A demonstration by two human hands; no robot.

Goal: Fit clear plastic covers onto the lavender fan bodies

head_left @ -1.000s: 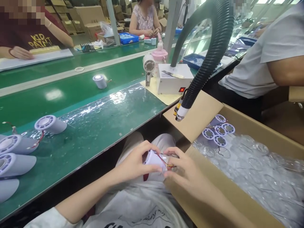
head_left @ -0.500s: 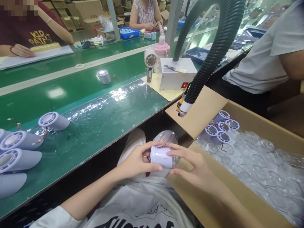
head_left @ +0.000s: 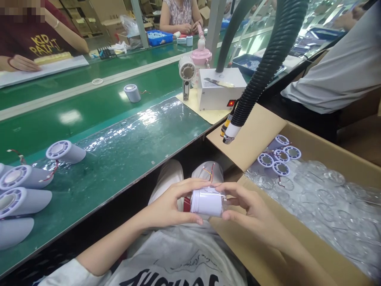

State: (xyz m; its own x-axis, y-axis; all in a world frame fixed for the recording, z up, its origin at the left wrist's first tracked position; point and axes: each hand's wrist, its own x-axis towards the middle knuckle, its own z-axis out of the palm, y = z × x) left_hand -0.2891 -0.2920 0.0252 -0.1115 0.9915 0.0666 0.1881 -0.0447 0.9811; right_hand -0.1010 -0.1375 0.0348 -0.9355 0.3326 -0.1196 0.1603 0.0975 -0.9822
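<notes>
Lilac cylinder point(head_left: 206, 201), wired, lying sideways.

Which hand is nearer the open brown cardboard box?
Right. The right hand holds the box-side end of the lavender plastic cylinder, beside the box; the left hand grips the cylinder's opposite end, farther away.

A glossy green worktop point(head_left: 119, 145) carries 5 lilac cylinders point(head_left: 70, 154) at its left end, some cut off by the view's edge. Farther in, 1 lone cylinder point(head_left: 132, 94) stands near a white ring point(head_left: 97, 81). A yellow sheet point(head_left: 212, 117) lies beneath a white box point(head_left: 214, 95).
</notes>
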